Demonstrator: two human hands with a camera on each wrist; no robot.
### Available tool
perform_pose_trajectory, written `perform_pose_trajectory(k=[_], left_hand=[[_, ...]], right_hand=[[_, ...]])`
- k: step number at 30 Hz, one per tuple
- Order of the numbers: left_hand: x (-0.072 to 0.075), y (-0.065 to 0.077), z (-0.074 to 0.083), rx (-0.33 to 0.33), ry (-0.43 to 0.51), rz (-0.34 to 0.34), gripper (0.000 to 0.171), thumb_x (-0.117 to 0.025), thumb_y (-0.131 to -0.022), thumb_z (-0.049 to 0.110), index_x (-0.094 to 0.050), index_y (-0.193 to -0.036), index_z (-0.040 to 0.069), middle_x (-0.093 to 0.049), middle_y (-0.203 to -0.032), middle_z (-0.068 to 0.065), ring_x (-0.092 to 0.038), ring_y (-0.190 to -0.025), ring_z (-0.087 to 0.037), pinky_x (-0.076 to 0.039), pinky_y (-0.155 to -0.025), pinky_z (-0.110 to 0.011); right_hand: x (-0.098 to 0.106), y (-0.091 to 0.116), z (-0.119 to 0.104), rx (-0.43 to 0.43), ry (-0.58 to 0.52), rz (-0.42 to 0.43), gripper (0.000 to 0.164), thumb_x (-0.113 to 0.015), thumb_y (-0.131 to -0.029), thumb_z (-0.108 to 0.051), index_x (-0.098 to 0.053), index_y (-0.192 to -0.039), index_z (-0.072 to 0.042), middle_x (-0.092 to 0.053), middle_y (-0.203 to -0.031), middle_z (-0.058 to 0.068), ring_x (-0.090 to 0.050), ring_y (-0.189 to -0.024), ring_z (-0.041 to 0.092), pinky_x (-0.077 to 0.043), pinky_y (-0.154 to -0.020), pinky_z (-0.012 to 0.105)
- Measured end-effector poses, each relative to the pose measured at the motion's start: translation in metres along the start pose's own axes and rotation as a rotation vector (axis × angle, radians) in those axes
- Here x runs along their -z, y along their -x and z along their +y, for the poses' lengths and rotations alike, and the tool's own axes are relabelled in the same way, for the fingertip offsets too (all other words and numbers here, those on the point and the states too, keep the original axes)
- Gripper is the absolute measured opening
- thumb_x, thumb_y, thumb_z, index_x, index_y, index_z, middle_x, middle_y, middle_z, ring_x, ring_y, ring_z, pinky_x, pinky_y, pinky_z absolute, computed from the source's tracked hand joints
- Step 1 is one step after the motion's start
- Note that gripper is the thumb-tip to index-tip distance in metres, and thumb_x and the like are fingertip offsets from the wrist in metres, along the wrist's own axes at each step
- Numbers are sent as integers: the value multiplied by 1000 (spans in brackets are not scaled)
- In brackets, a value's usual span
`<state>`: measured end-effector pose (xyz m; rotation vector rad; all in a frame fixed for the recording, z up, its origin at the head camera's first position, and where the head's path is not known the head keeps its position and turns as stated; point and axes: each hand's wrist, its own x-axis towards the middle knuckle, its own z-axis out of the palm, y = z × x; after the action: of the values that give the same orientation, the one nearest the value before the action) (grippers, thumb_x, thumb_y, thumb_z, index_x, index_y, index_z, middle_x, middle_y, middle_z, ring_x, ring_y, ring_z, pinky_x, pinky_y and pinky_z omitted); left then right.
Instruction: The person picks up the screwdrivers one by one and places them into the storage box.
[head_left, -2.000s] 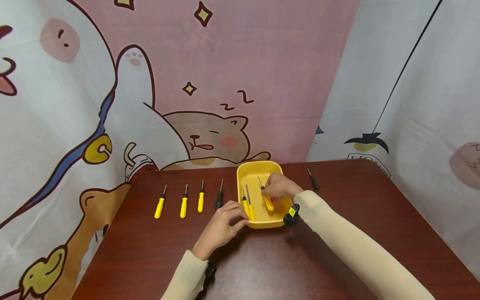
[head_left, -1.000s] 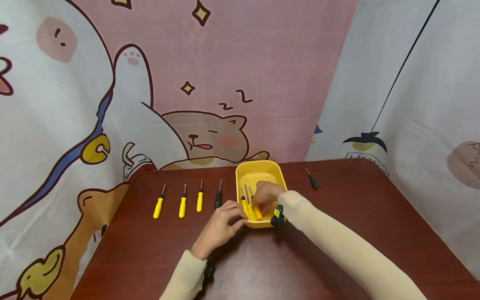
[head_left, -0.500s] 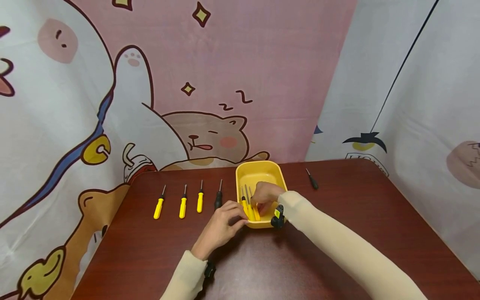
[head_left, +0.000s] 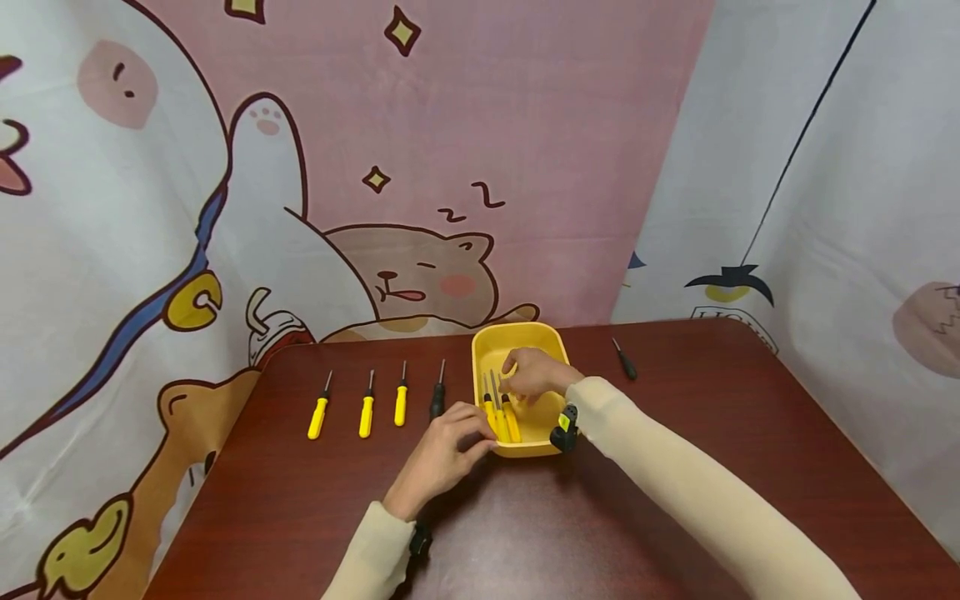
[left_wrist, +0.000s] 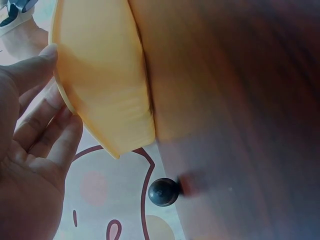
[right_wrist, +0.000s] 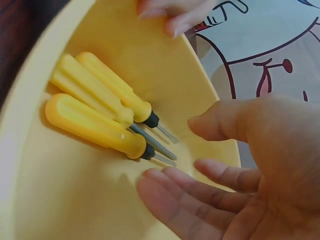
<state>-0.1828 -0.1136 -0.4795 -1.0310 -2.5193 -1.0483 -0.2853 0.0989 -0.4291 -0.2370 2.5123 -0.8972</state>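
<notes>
Three yellow-handled screwdrivers [right_wrist: 95, 127] lie side by side along the left of a yellow plastic bin [head_left: 525, 335], their shafts pointing to its far end. My right hand [head_left: 531, 375] is inside the bin, close over the shafts. In the right wrist view its thumb and fingers are spread apart with nothing between them. My left hand [head_left: 444, 446] holds the bin's near left corner, its fingertips [left_wrist: 75, 120] at the rim.
Left of the bin, three yellow-handled screwdrivers [head_left: 366, 416] and a black-handled screwdriver [head_left: 437, 400] stand in a row on the dark wooden table [head_left: 495, 533]. Another dark screwdriver [head_left: 627, 364] lies to the right. A printed cloth [head_left: 570, 167] hangs behind.
My right hand brought a yellow screwdriver left beside the other two in the bin, let go of it and moved up off its handle. The left hand stayed at the rim.
</notes>
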Motion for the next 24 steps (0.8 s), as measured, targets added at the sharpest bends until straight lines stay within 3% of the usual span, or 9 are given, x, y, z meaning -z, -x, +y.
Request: perform_pose_trajectory(k=[5, 11, 19, 24], left_hand=[[-1, 0, 1, -22, 2, 20, 7, -80, -90, 18, -74, -92, 21, -73, -105, 0, -62, -106, -9, -58, -91, -30], [-1, 0, 1, -18, 14, 19, 7, -80, -90, 17, -75, -92, 21, -73, -105, 0, -61, -106, -9, -57, -91, -31], [0, 1, 1, 14, -3, 5, 6, -80, -91, 21, -75, -93, 22, -73, -107, 1, -61, -107, -8, -57, -93, -29], [1, 1, 2, 47, -4, -1, 6, -80, -90, 22, -75, -93, 24, -71, -107, 7, -60, -108, -6, -57, -94, -29]], right_hand=[[7, 4, -1, 83, 145, 62, 48, -74, -93, -30, -59, -132, -5, -69, -111, 10, -69, -91, 24, -60, -78, 34], [20, 10, 0, 173, 222, 112, 55, -75, -92, -34, -58, -137, -7, -64, -136, 19, -64, -121, 33, -54, -102, 47], [40, 17, 10, 145, 273, 219, 65, -78, -89, -44, -56, -145, -21, -49, -155, 15, -47, -140, 38, -41, -116, 60], [59, 19, 21, 133, 300, 256, 71, -78, -88, -45, -54, -149, -18, -44, -159, 15, -34, -149, 43, -29, -121, 66]])
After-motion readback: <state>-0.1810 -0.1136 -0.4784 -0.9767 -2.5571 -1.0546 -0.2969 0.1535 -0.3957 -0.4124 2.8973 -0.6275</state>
